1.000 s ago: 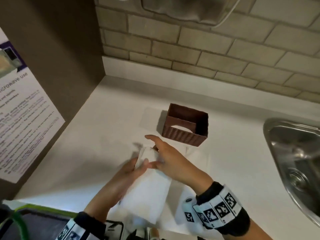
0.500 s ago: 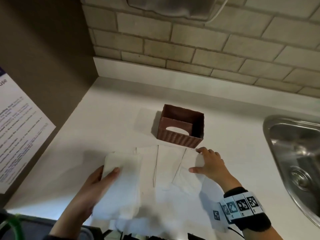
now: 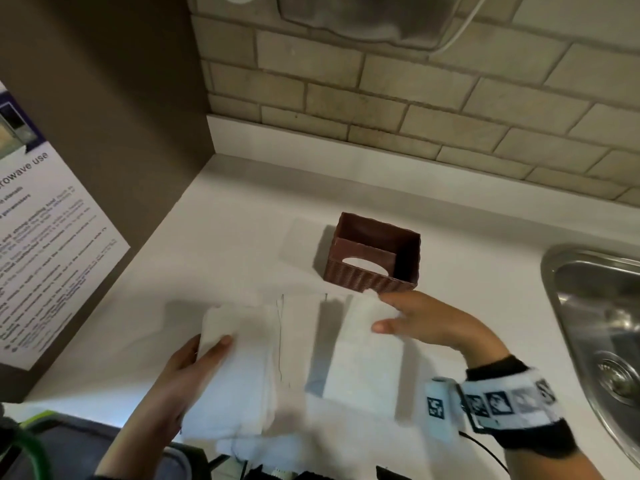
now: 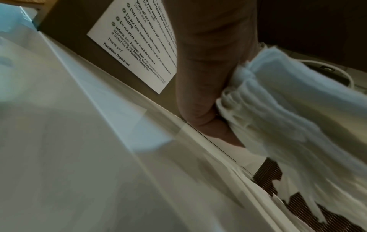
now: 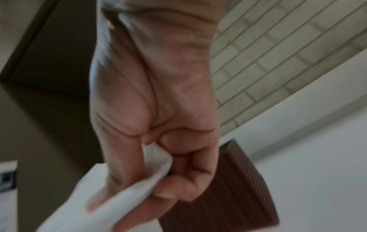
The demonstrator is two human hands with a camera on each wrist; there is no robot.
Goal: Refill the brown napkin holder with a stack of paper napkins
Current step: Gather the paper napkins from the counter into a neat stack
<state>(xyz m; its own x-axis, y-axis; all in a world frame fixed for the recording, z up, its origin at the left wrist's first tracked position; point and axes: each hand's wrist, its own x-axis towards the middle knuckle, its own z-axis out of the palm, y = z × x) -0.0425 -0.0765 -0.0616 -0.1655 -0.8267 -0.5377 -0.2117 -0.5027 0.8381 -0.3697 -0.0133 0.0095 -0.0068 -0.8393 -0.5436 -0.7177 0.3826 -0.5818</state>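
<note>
The brown napkin holder (image 3: 375, 252) stands open-topped on the white counter, with nothing white inside except its oval cut-out. My left hand (image 3: 183, 372) holds a thick stack of white napkins (image 3: 235, 368) at the left; the left wrist view shows the thumb (image 4: 198, 87) against the stack's layered edges (image 4: 278, 100). My right hand (image 3: 419, 323), just in front of the holder, pinches one folded napkin (image 3: 367, 355) lifted off the counter; the right wrist view shows that napkin (image 5: 111, 193) between thumb and curled fingers, the holder (image 5: 234, 188) behind. More napkins (image 3: 298, 337) lie flat between the hands.
A steel sink (image 3: 595, 327) is sunk into the counter at the right. A brown side panel with a printed microwave notice (image 3: 45, 244) stands at the left, a tiled wall behind. A dark tray with a green rim (image 3: 52, 441) sits at the near left edge.
The hands drew apart, leaving napkins spread on the counter. The left hand kept the stack at the left; the right hand went from resting on the right napkin to pinching and lifting it.
</note>
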